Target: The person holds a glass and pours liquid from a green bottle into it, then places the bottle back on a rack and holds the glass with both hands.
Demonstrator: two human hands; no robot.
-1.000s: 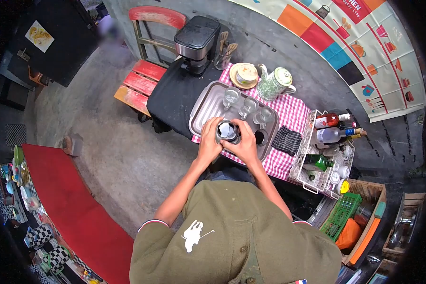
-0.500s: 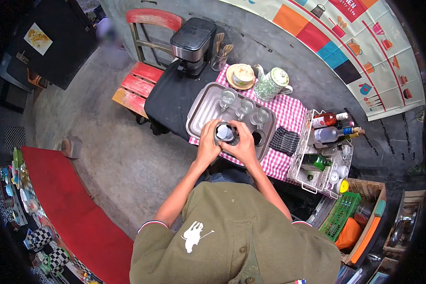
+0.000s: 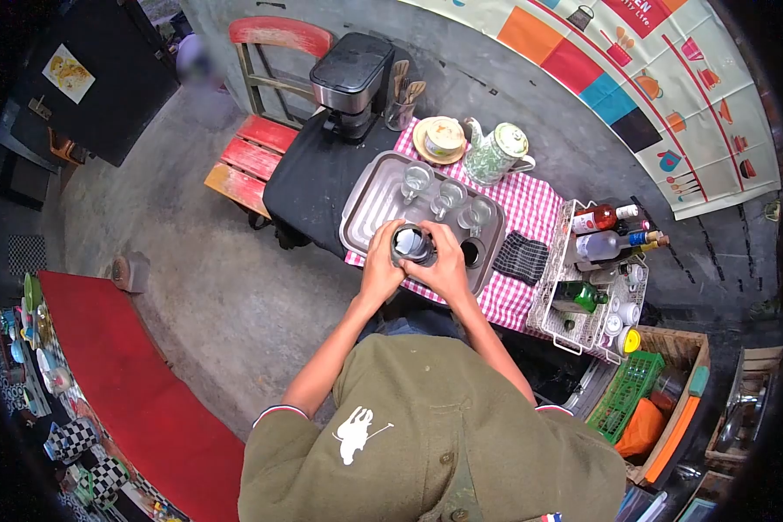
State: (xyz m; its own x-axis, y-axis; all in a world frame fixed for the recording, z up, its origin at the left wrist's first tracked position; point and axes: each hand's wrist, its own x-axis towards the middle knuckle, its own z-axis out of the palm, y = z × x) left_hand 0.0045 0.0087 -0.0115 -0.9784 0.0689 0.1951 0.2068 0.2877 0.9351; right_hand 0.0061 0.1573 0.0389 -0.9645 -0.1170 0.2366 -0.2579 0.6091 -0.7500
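My left hand point(image 3: 379, 263) and my right hand point(image 3: 445, 264) are wrapped round a dark round container with a shiny top point(image 3: 411, 244), one on each side. Its exact kind is hard to make out. Both hands are over the near edge of a grey metal tray point(image 3: 367, 207). Behind them on the tray stand three clear glass mugs point(image 3: 448, 199). Just right of my right hand is a small dark-mouthed cup or jar point(image 3: 471, 253); its lower part is not plain to see.
A dark checked cloth point(image 3: 522, 258) lies right of the tray, before a white wire rack point(image 3: 548, 300) of bottles. A patterned teapot point(image 3: 498, 157) and a cup on a saucer point(image 3: 441, 139) stand behind. The coffee maker point(image 3: 353, 78) is at the back left, by a red chair point(image 3: 252, 155).
My hands keep their hold on the container and hardly move. The view has shifted very slightly; the mugs and tray stay where they were.
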